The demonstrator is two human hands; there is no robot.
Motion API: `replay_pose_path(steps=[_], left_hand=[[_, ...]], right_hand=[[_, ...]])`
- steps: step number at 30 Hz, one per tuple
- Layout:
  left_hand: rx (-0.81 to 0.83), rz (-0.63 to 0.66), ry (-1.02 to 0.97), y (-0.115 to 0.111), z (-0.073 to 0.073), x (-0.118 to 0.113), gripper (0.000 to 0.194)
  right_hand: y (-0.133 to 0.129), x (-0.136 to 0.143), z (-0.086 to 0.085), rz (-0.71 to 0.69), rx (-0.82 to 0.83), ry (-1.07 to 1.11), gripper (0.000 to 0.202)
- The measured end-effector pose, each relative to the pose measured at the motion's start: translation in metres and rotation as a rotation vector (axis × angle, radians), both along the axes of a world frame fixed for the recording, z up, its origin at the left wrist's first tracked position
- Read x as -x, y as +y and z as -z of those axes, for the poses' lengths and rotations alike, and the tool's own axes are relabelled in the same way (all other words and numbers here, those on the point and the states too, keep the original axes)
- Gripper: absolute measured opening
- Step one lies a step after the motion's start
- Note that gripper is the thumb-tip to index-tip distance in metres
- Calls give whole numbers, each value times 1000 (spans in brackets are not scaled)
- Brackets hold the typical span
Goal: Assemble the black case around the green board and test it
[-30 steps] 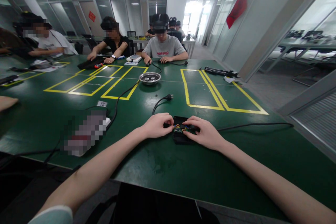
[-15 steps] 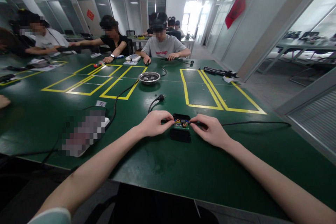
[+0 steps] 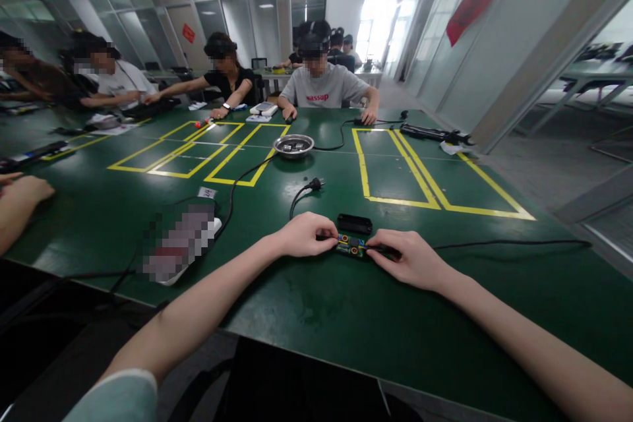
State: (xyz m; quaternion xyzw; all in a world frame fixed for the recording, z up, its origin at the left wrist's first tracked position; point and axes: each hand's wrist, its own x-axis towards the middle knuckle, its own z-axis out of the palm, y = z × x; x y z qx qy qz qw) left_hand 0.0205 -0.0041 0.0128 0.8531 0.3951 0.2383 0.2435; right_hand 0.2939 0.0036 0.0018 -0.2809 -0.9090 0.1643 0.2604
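A small circuit board (image 3: 352,246) with copper-coloured coils lies between my two hands, low over the green table. My left hand (image 3: 309,235) pinches the black cable at the board's left end. At the right end, my right hand (image 3: 408,257) has its fingers closed on another black cable, near coloured wires. Just behind the board rests a black plastic case half (image 3: 355,223), apart from it. Whatever lies beneath the board is hard to make out. A black plug (image 3: 315,184) lies on the table behind my left hand.
A metal bowl (image 3: 293,146) with small parts stands mid-table. A blurred device (image 3: 180,247) lies at the left. Black cables cross the green table (image 3: 297,303). Several people sit around it; another person's hand (image 3: 27,196) is at the left edge.
The board has moved toward me, away from the rear black case half and over the front one. The view has shifted left. Across the table, a person's hand has moved right and lowered.
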Motion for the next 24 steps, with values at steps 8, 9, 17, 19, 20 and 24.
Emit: replay_pose_path(steps=[8,9,17,19,20,24], left_hand=[[19,17,24,1,1,0,11],[19,16,25,1,2,-1,11],[-1,47,46,2,-1,1,10],[-11,59,45,2,-1,2,10],[-9,62,50,2,-1,3,12],[4,35,30,2,1,2,11]], right_hand=[[0,1,1,-18,-40,-21,14],[0,1,0,-22,-51,-22,14],[4,0,-3,-22,-39,-44,25],[5,-1,-1,-7,6,-30,25],[6,-1,0,2,30,-22,24],[8,-1,2,40,78,4,24]])
